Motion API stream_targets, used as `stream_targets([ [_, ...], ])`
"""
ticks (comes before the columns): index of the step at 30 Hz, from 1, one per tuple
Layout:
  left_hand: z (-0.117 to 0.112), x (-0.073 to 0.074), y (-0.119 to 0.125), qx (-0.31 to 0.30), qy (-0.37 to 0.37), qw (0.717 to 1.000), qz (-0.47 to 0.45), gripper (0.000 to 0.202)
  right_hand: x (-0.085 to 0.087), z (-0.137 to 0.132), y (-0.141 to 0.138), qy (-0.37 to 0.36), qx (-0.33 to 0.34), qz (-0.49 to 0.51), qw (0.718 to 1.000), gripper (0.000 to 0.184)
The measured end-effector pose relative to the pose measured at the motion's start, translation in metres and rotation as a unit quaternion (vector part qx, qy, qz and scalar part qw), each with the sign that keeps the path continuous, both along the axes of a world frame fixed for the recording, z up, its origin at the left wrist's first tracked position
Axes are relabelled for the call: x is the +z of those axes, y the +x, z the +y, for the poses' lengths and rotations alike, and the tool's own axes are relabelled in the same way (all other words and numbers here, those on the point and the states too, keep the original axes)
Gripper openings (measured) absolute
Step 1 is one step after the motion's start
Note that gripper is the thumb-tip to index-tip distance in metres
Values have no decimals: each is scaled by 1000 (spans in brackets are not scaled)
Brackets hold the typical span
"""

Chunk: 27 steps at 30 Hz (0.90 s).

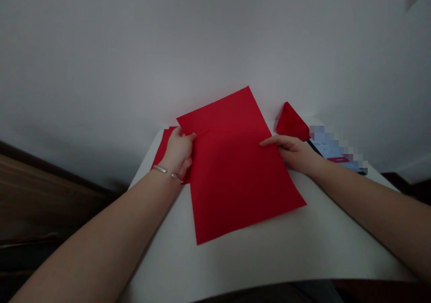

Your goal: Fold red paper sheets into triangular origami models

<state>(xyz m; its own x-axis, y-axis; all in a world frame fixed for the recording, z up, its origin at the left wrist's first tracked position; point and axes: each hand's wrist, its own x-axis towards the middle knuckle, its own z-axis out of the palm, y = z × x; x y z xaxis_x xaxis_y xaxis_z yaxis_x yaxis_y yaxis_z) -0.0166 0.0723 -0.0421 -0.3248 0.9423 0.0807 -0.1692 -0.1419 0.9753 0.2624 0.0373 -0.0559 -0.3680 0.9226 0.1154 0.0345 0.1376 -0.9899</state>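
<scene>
A sheet of red paper [235, 173] is held up at a tilt over the white table, unfolded and slightly bowed. My left hand [180, 150] pinches its left edge, thumb on top and the other fingers behind or beside it. On the opposite edge, my right hand [291, 150] grips the sheet with the index finger lying on its face and the rest underneath. More red paper [163, 146] lies on the table beneath my left hand, partly covered by it. A folded red paper piece [291, 122] with a pointed top stands beyond my right hand.
The white table [235, 262] meets a pale wall [215, 42] at the back. A tablet or similar screen device [332, 148], partly blurred out, lies behind my right forearm. Wooden furniture [40, 191] stands left of the table.
</scene>
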Motion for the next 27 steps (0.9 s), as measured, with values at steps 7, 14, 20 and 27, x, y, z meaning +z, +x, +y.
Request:
stream_targets([
  [7, 1, 2, 0, -3, -3, 1000, -2, 31, 2, 3, 5, 130, -7, -87, 988, 26],
  [14, -1, 5, 1, -37, -7, 999, 10, 27, 7, 3, 7, 221, -25, -130, 966, 13],
  [20, -7, 12, 7, -66, -1, 998, 22, 26, 11, 3, 2, 186, -72, -111, 974, 12],
  [27, -17, 20, 7, -109, 19, 990, 85, 74, 4, 8, 0, 64, -124, -96, 986, 24],
])
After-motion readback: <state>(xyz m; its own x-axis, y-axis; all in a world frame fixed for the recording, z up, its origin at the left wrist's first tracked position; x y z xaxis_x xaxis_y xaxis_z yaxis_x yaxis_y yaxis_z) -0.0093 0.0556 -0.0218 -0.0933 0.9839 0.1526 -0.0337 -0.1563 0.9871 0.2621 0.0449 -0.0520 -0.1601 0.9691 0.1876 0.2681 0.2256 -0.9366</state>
